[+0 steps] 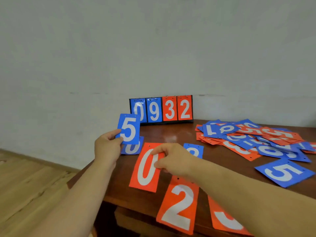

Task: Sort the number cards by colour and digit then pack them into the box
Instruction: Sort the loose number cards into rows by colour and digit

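Blue cards (128, 129) and orange-red cards (145, 168) bear white digits.

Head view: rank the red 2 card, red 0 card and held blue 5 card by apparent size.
Largest to smallest: red 2 card, red 0 card, held blue 5 card. Nearness may cause this; real sizes unsure.

- Soft, even indoor light, medium bright; source out of frame.
- Pale glare patch on the table (168, 138) top.
- Faint soft shadow under the right hand (172, 159).
- Wide-angle bending at the edges; floor (25, 185) line curves.
- Whole frame slightly soft, near forearms softest.
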### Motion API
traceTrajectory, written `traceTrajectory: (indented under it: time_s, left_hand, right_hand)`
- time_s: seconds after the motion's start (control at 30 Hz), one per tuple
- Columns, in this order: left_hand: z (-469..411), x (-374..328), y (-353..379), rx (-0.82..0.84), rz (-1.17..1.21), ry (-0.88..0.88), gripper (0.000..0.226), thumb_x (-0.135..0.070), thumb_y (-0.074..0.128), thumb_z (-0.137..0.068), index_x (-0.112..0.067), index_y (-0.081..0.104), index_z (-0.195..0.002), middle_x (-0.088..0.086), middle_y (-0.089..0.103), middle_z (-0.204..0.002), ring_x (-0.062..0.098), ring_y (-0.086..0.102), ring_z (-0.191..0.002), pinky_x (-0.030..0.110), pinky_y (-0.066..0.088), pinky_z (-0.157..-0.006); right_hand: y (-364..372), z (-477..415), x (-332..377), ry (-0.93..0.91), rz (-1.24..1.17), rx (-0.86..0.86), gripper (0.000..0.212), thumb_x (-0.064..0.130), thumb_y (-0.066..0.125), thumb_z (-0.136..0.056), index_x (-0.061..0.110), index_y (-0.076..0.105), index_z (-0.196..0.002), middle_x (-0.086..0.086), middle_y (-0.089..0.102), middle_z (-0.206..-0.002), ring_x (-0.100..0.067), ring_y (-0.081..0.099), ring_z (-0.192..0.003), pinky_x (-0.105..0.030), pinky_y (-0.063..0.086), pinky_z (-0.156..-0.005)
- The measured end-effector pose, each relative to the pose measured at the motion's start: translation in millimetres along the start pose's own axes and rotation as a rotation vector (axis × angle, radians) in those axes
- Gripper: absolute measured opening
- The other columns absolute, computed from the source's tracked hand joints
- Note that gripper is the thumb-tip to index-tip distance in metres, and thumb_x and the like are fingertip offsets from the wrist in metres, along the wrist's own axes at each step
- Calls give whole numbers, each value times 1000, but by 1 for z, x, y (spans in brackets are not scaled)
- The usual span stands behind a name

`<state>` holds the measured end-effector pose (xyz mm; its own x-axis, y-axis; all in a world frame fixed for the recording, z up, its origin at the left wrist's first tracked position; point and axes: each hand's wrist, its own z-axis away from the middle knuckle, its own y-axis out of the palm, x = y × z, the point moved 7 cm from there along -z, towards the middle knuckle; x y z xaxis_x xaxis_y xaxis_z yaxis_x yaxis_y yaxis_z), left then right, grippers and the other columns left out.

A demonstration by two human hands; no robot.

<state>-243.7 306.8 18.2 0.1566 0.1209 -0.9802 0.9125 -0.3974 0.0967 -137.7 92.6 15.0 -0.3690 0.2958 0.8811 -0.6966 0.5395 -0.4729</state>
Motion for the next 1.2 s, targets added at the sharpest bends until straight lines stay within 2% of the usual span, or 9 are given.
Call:
traceTrajectory:
  time_s: [0.1,0.23,0.37,0.53,0.63,0.77,0.87,1.03,1.2]
  left_hand:
    - [-5,22,-41,-57,37,-40,36,10,60,-90,-12,72,-117,14,71,-112,19,71,-88,24,56,-68]
    - [-10,33,-65,-85,47,-51,38,10,58,-89,-12,71,-118,12,72,-111,19,71,-90,23,54,-66]
    - [-11,35,-68,-83,16,-30,40,8,59,-88,-19,73,-114,8,73,-110,14,72,-88,26,56,-69]
    - [-10,30,-63,-72,-15,17,35,5,62,-90,-19,72,-115,5,72,-112,16,71,-97,27,57,-68]
    - [-8,25,-59,-72,-28,41,33,1,64,-92,-19,72,-116,5,70,-116,18,70,-103,29,58,-69]
    - [-2,19,-49,-55,-21,48,32,-1,66,-92,-23,72,-115,3,70,-117,19,69,-106,24,57,-61]
    - [10,13,-33,-9,-28,44,33,-3,67,-92,-26,72,-115,1,69,-119,21,69,-107,24,58,-59]
    - [56,-7,28,207,-43,60,33,-4,69,-91,-31,73,-109,-2,69,-116,12,71,-100,37,64,-76]
    - [120,-22,107,469,-74,55,40,2,68,-89,-30,73,-112,-3,67,-113,14,71,-99,31,63,-79]
  right_hand:
    - [48,-15,7,-9,31,82,35,4,76,-83,19,73,-114,-4,74,-103,-12,71,-79,-25,59,-76]
    - [82,-31,23,-157,481,65,36,21,70,-89,26,69,-124,1,63,-131,-16,59,-117,-22,44,-100]
    - [101,-34,33,-160,718,123,35,44,61,-94,35,67,-127,-3,55,-137,-24,47,-126,-34,43,-106]
    - [105,-31,22,-9,851,245,53,63,48,-94,53,40,-145,-6,3,-166,-43,10,-147,-56,20,-117]
    - [102,-29,19,18,836,284,58,67,46,-93,55,32,-148,-6,-14,-167,-50,-9,-148,-62,6,-118]
    - [64,-22,27,-21,583,180,48,66,52,-92,53,50,-138,-2,18,-166,-34,12,-152,-45,21,-121]
    - [16,-14,31,-99,238,-12,32,48,63,-94,37,70,-123,15,61,-135,-9,53,-128,-13,39,-89]
    - [-53,4,10,-25,-119,-195,23,38,67,-94,41,70,-116,15,69,-117,-8,66,-105,-28,54,-91]
    - [-116,41,-16,16,-235,-435,25,22,68,-94,30,71,-118,2,70,-97,-9,68,-84,-23,56,-68]
